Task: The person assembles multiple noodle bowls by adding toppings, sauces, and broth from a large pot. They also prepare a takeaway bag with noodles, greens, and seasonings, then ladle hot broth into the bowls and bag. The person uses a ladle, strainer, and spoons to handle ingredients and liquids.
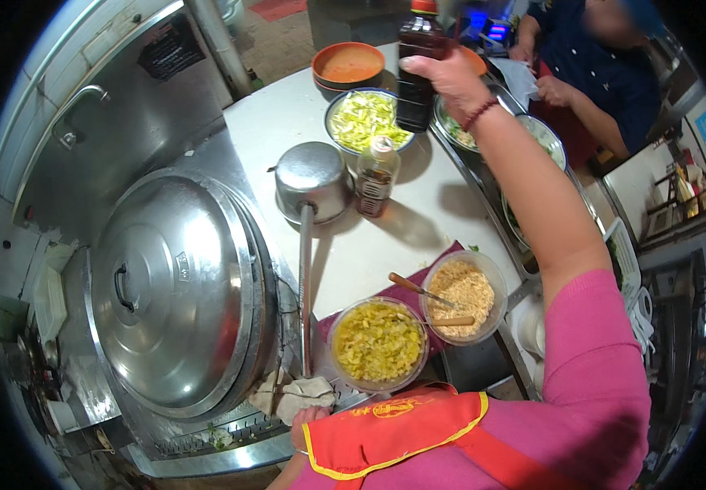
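Observation:
My right hand (453, 75) reaches out over the far side of the counter, wrapped round a large dark sauce bottle (416, 98) with a red cap. The bottle is upright, beside a blue-rimmed bowl of shredded greens (364, 117). My left hand (310, 415) is low by the stove edge, next to a crumpled pale cloth (304, 395). The apron partly covers that hand, and its fingers cannot be made out. Between my arms stand a tub of chopped yellow-green pickles (377, 343) and a tub of crushed nuts or crumbs (471, 286) with wooden-handled spoons.
A big domed metal lid (177, 294) covers the pot at left. A long-handled saucepan (312, 175) and a smaller clear bottle (377, 180) stand mid-counter. Orange bowls (348, 64) are at the back. Beyond a metal tray of bowls, a co-worker (590, 73) holds something white.

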The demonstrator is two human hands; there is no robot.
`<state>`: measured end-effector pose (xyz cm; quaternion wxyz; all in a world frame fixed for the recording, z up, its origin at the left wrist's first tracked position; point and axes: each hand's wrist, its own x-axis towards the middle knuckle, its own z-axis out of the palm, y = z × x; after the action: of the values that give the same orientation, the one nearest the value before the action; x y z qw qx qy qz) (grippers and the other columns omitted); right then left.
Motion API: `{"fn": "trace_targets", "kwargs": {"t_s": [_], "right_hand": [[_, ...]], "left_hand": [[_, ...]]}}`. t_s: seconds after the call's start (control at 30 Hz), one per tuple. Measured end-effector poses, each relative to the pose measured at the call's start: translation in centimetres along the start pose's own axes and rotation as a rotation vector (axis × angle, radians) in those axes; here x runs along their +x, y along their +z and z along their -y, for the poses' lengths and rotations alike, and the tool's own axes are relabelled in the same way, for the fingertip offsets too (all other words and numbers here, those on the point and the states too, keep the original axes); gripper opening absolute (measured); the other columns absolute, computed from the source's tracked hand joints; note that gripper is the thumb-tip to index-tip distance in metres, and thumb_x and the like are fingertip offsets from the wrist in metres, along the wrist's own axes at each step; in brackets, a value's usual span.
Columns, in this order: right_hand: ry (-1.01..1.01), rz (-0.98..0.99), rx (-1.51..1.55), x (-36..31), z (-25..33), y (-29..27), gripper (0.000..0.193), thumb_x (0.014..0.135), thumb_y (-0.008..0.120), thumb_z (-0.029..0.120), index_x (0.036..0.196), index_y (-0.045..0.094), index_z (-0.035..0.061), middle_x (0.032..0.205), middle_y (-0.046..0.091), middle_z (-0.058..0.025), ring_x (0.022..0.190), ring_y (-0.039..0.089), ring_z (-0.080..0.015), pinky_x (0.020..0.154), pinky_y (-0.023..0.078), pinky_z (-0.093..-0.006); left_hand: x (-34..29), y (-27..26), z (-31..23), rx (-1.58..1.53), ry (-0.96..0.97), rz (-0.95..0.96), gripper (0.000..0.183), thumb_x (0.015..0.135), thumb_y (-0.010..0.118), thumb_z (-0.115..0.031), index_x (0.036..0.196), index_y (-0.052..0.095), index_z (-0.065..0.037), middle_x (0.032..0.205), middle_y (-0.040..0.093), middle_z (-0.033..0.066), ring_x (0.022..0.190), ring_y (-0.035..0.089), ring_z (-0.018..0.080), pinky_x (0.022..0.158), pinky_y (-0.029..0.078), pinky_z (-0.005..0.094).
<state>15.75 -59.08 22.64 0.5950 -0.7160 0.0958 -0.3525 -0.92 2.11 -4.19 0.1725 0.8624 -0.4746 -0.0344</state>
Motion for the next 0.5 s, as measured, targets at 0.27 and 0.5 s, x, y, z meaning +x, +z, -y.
{"fn": "trace_targets", "kwargs": {"t_s": [0.27, 0.5], "right_hand": [[0.173, 0.491, 0.211, 6.8, -6.7, 12.5, 0.071, 0.062, 0.078, -0.001, 0.123, 0.042, 0.003, 0.108, 0.062, -0.0075, 0.103, 0.059, -0.0186, 0.094, 0.046, -0.0334], [0.113, 0.663, -0.595, 8.3, -12.4, 14.4, 0.071, 0.063, 0.083, 0.013, 0.124, 0.048, 0.0016, 0.113, 0.062, -0.0153, 0.108, 0.059, -0.0254, 0.095, 0.045, -0.0347]], "left_hand": [[0.8, 0.7, -1.2, 0.021, -0.095, 0.164, 0.019, 0.07, 0.064, -0.037, 0.081, 0.067, -0.021, 0.075, 0.06, 0.0056, 0.08, 0.056, 0.0275, 0.073, 0.043, 0.0441], [2.2, -1.3, -2.2, 0.011, -0.163, 0.235, 0.017, 0.071, 0.064, -0.037, 0.075, 0.065, -0.021, 0.075, 0.06, 0.0042, 0.077, 0.056, 0.0272, 0.067, 0.044, 0.0432]]}}
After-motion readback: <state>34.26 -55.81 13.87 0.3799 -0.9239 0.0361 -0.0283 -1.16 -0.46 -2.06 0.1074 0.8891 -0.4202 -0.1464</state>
